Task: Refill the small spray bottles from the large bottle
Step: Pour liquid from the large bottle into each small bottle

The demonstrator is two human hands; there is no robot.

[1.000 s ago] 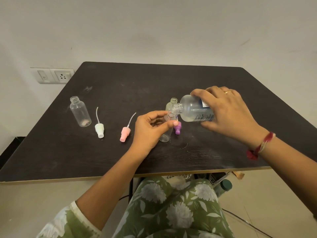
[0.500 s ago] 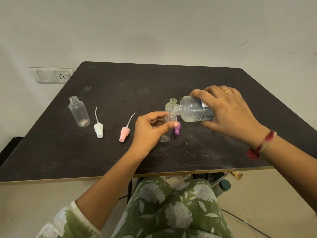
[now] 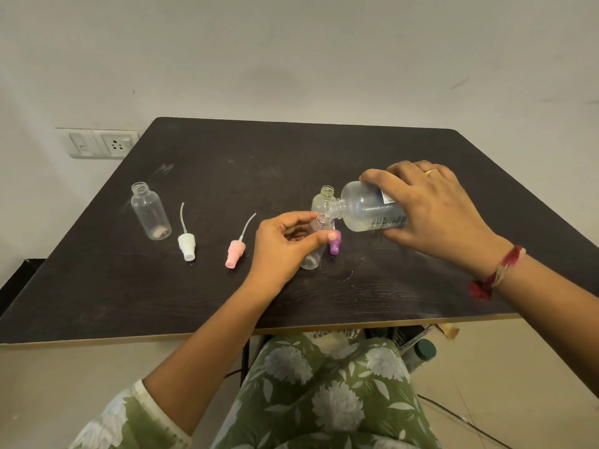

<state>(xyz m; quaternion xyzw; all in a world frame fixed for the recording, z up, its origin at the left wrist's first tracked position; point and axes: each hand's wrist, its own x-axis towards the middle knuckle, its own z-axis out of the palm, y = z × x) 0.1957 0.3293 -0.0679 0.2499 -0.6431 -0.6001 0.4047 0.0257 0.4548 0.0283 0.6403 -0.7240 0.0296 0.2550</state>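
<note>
My right hand (image 3: 434, 212) grips the large clear bottle (image 3: 366, 209), tipped nearly flat with its mouth pointing left. That mouth sits right over the neck of a small clear spray bottle (image 3: 316, 246), which my left hand (image 3: 285, 247) holds upright on the dark table (image 3: 227, 170). A second small bottle (image 3: 322, 200) stands uncapped just behind them. A third small bottle (image 3: 149, 211) stands uncapped at the far left. Three spray tops lie loose: a white one (image 3: 187, 246), a pink one (image 3: 236, 254) and a purple one (image 3: 335, 243) beside the held bottle.
A small wet patch (image 3: 340, 273) shows on the table in front of the held bottle. The table's front edge (image 3: 227, 333) runs close to my lap. A wall socket (image 3: 97, 142) is at the left. A dark-capped bottle (image 3: 421, 351) sits under the table at the right.
The large bottle has tipped slightly further and its mouth has settled closer over the small bottle's neck. Both hands have stayed almost in place.
</note>
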